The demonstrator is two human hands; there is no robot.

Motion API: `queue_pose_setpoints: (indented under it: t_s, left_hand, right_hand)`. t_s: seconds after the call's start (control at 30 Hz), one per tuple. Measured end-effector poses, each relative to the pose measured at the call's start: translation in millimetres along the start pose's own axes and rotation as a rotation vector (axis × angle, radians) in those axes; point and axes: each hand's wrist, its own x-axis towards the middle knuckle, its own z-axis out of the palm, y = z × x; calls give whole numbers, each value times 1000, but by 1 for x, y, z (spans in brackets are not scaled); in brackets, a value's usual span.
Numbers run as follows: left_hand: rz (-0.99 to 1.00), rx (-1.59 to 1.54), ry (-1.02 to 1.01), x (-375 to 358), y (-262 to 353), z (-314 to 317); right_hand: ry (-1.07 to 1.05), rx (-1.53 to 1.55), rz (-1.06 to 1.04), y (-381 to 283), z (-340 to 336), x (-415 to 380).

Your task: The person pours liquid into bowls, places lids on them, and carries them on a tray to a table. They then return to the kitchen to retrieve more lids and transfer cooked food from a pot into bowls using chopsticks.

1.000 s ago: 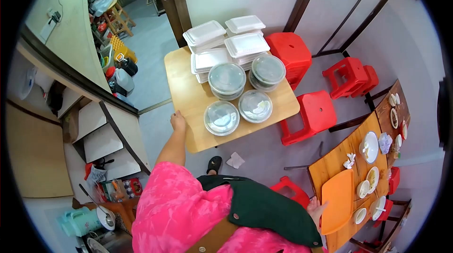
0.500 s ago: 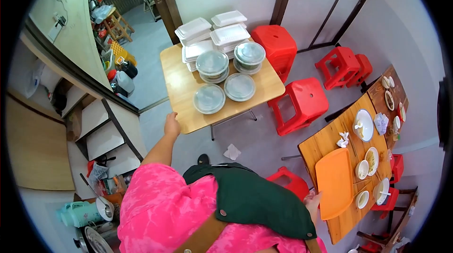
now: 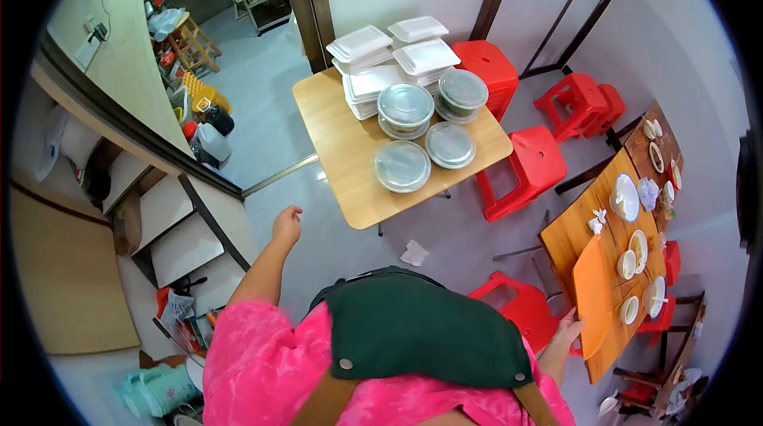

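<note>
My left hand is in the air just left of the light wooden table, its fingers loosely bent and apart, with nothing in them. On that table stand round lidded bowls and stacks of white lidded boxes. At the right, my right hand grips the near left edge of an orange tray. The tray is tilted over the orange-brown wooden table, its right side close to the tabletop; whether it touches is unclear.
White bowls, another large bowl and crumpled tissue are on the right table. Red stools stand between the tables, one near my right arm. Paper lies on the floor. Shelves are at the left.
My left hand has come off the light table's corner. The orange tray has tipped up from lying flat, with my right hand at its edge. The view has shifted, moving both tables rightward in the frame.
</note>
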Motion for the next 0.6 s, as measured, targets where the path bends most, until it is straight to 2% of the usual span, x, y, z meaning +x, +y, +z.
queue_pose_setpoints:
  t_s: [0.03, 0.1, 0.13, 0.2, 0.27, 0.3, 0.33, 0.37, 0.43, 0.47, 0.53, 0.6]
  left_hand:
    - [12, -3, -6, -1, -15, -8]
    - [218, -107, 199, -2, -43, -23]
    - [225, -112, 191, -1, -52, -29]
    - [158, -285, -28, 1, -63, -42]
    - [-17, -643, -331, -12, -19, -74]
    - [33, -802, -417, -19, 6, -87]
    - [81, -960, -507, -28, 27, -98]
    - [89, -951, -517, -40, 45, -113]
    - [186, -1488, -612, -51, 68, -136]
    - [199, -1481, -624, -47, 58, -143]
    - [143, -1665, -681, -43, 20, -160]
    - [63, -1630, -502, -42, -10, -177]
  right_hand:
    - [5, 7, -11, 0, 14, -28]
    - [-249, -42, 47, 7, 37, -78]
    - [-397, -73, 139, 12, 45, -96]
    - [-591, -153, 116, 33, 106, -179]
    - [-760, -259, 230, 64, 157, -250]
    - [-748, -324, 292, 82, 185, -292]
    - [-879, -325, 390, 106, 207, -323]
    - [-919, -372, 471, 124, 230, -366]
    - [-1072, -409, 622, 167, 263, -432]
    - [-1168, -495, 682, 188, 274, -458]
    - [-1330, -564, 711, 216, 297, -509]
    - [-1375, -589, 719, 238, 318, -539]
